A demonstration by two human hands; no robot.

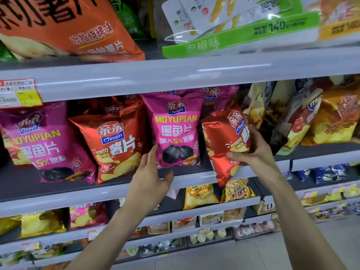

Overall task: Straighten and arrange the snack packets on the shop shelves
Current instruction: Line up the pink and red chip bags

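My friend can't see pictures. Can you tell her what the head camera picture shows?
A person's right hand grips a shiny red foil potato-chip packet over the front edge of a grey shop shelf, while the open left hand touches a magenta foil packet standing beside it.

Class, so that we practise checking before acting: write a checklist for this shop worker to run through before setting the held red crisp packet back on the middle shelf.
1. Red packet securely held: ok, the right grip wraps around its lower half.
2. Red packet upright: not ok, it tilts and its bottom hangs in front of the shelf edge.
3. Left grip free to help: ok, it is open with fingers by the pink packet.
4. Pink packet upright and facing front: ok.
5. Room beside the pink packet: cannot tell, the red packet covers that spot.
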